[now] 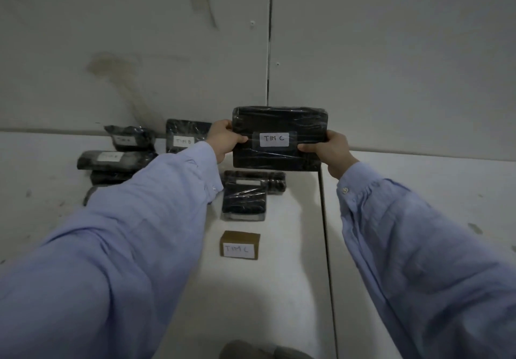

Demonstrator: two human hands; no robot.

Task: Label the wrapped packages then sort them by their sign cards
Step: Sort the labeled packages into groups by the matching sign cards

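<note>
I see the black wrapped package [279,119], labelled TIM C, lifted off the surface [279,288]. My left grip [223,140] pinches its left edge and my right grip [329,149] its right edge, beyond the TIM C sign card [240,247].

You face a pale grey panelled wall [139,23], split by a dark upright seam [269,51] with two small screws [252,23] beside it. A brownish stain [111,65] smears the left panel. Below lies a white surface [418,191] (table or floor, you cannot tell), crossed by a dark joint [326,247] and flecked with scuffs [474,228]. The light is dim, darker at the corners.
</note>
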